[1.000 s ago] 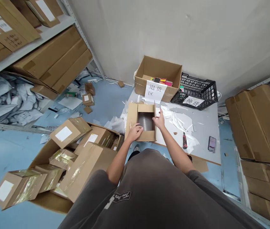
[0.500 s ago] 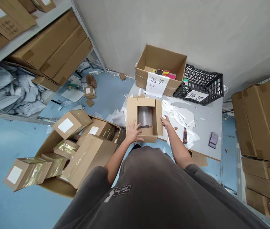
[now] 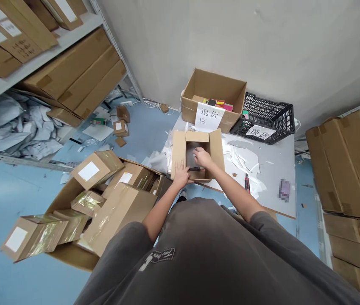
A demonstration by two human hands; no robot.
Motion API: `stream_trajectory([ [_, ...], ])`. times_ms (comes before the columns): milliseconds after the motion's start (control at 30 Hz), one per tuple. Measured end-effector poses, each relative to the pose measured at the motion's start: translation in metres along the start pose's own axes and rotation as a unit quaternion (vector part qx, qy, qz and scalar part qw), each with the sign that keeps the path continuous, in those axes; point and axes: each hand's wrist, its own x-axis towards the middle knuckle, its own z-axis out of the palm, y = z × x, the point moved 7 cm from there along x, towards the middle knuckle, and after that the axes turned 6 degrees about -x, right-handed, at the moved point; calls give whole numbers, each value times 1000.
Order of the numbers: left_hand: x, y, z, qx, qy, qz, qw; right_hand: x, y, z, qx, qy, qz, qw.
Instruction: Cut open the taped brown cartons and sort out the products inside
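An open cardboard box (image 3: 180, 146) with its flaps folded out stands at the near edge of the table. Inside lies a grey, ribbed item (image 3: 192, 162) that looks wrapped in clear plastic; a dark strip shows at its near end. My left hand (image 3: 181, 174) rests on the box's near left flap, its fingers spread. My right hand (image 3: 202, 157) reaches into the box over the grey item with its fingers bent into a pinch. What those fingertips hold, if anything, is hidden.
Behind stand a labelled cardboard carton (image 3: 218, 91) and a black plastic crate (image 3: 269, 116). Torn white paper (image 3: 241, 159), a red-and-black tool (image 3: 246, 183) and a blurred phone (image 3: 284, 190) lie on the table (image 3: 272, 169). At left, a large carton (image 3: 71, 254) holds several taped boxes.
My right hand has left the box's right flap and moved left into the box, onto the grey item. My left hand stays on the left flap. The view has shifted slightly.
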Motion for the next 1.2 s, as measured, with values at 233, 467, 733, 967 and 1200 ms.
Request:
stream_trajectory([
  [233,-15,0,4,1,2,-1,1000,43,32,-14,-73,47,72,994],
  [467,-20,-2,-1,-33,6,7,999,107,51,2,-128,-25,99,986],
  [733,-12,-1,-8,-38,-3,0,999,81,22,5,-98,17,84,992],
  [967,-13,-1,-9,-30,2,3,1000,67,27,77,-59,-164,135,975],
  [1200,-16,-2,0,-29,-24,-1,999,120,62,156,-17,-293,166,941],
])
